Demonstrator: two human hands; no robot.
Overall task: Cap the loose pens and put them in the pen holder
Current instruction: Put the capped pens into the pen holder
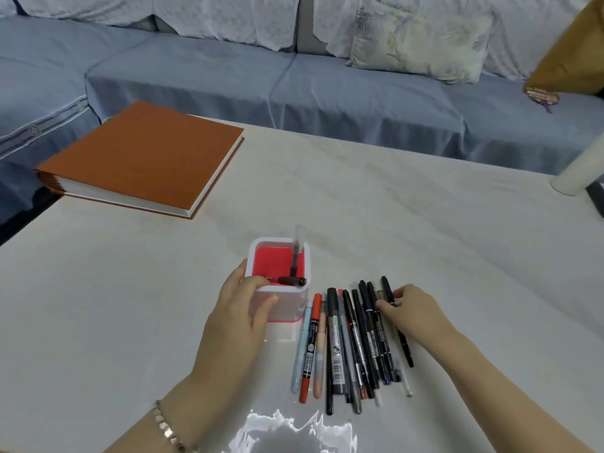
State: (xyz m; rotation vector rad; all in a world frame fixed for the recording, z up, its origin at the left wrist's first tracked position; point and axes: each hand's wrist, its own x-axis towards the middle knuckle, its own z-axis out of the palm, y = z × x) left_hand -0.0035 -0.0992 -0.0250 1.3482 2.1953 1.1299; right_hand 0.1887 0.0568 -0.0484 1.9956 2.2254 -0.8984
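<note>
Left hand: your left hand [242, 308] is wrapped round the near-left side of the pen holder [279, 279], thumb on the rim, fingers on the front wall. Gripping it, steadying.
Right hand: your right hand [410, 313] sits on the far-right edge of the pen pile [353, 348], thumb and fingertips closing on a thin black pen [397, 325]. Looks like a pinch w/ contact made, pen not lifted off the table yet.
Holder: white outside, red inside, upright on the table [425, 223], just left of the pile. Already has a couple of pens in it: one w/ a clear cap [299, 243] leaning on the far-right corner, another dark one low across the near rim.
Key relation: the pens lie side by side, long axes running near-to-far, tilted a bit left at the far end. They're right of the holder, so your right hand is the nearer one; holder's mouth is up-left of the pinch.
Caps: can't tell from here which pens are uncapped, too small. Check the tip before you drop it in.
Around: orange album [143, 158] far-left on the table, sofa [228, 76] beyond, white post [578, 171] at the right edge. All well apart.
In the way: neighbouring pens touch the one you've got, so I reckon they'll roll as it comes up. The leaning pen crowds the holder's far-right corner; aim near-left.
</note>
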